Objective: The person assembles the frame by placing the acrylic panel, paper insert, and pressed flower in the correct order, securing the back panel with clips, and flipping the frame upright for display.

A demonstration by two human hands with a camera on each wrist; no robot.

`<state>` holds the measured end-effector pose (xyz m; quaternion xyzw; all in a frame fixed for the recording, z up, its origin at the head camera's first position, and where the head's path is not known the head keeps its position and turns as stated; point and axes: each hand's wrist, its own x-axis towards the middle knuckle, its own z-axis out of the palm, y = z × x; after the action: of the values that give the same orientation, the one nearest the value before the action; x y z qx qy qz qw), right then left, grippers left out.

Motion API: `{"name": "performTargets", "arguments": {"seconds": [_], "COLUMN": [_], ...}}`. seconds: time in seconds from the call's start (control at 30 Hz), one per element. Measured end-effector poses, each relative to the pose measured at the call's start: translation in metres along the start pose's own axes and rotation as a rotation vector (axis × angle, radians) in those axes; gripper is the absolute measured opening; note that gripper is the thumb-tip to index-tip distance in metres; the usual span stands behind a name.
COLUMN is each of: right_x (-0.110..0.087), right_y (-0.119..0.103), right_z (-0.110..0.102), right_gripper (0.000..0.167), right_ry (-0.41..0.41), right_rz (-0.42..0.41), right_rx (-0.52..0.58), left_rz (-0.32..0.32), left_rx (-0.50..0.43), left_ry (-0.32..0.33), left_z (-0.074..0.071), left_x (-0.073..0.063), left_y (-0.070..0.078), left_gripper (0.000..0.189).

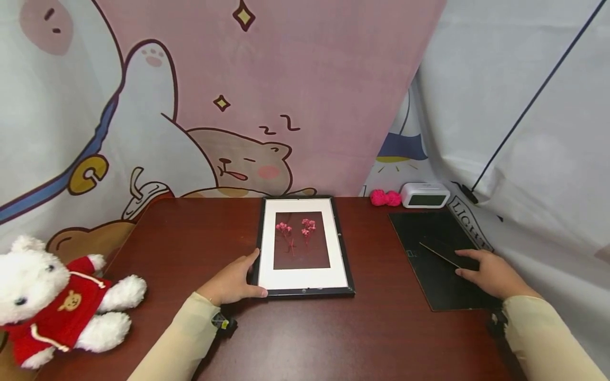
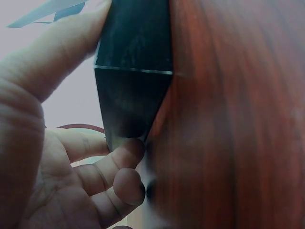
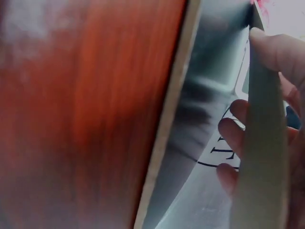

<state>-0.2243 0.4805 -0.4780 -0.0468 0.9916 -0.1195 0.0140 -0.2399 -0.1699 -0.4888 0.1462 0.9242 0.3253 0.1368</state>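
- Two hands are at work: the left hand [image 1: 233, 278] holds the near left corner of a black picture frame [image 1: 305, 291], and the right hand [image 1: 495, 275] pinches a thin flap [image 3: 262, 143] between thumb and fingers.
- The frame lies face up around the middle of the brown table [image 1: 371, 344], its far edge close to the printed cloth [image 1: 343, 106]. Its rim looks stiff and fairly deep, probably light to moderate in weight; the smooth sides could slip under a loose pinch.
- Within it, a white mat [image 1: 295, 277] surrounds pink flowers [image 1: 308, 226] on a dark ground. These look delicate, so pressure is best kept off the face; whether glass covers them, I cannot tell.
- Opposite sides of the rim seem the safest hold, with fingers low and thumbs outside the mat.
- On the right side of the table lies a black backing board [image 1: 452, 296], flat, with the flap tilted up from it. The board looks thin, light and rigid; lifting it by its edges should spare the flap's joint, which may bend or tear if it takes the whole weight.
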Motion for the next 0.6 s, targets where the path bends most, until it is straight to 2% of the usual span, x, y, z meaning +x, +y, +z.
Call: {"name": "performTargets", "arguments": {"seconds": [0.2, 0.4, 0.6], "right_x": [-0.007, -0.008, -0.002], "right_y": [-0.02, -0.06, -0.104], "right_z": [-0.001, 0.006, 0.019], "right_gripper": [0.055, 0.051, 0.051], "right_ry": [0.059, 0.138, 0.134], "right_rz": [-0.022, -0.034, -0.004], "right_rx": [0.043, 0.131, 0.204], "left_rz": [-0.002, 0.003, 0.003], "left_rx": [0.002, 0.009, 0.006], "left_ry": [-0.003, 0.0, 0.002], "left_z": [0.001, 0.0, 0.001], "left_x": [0.001, 0.001, 0.0], "left_y": [0.0, 0.001, 0.001], "left_gripper": [0.12, 0.12, 0.12]}}
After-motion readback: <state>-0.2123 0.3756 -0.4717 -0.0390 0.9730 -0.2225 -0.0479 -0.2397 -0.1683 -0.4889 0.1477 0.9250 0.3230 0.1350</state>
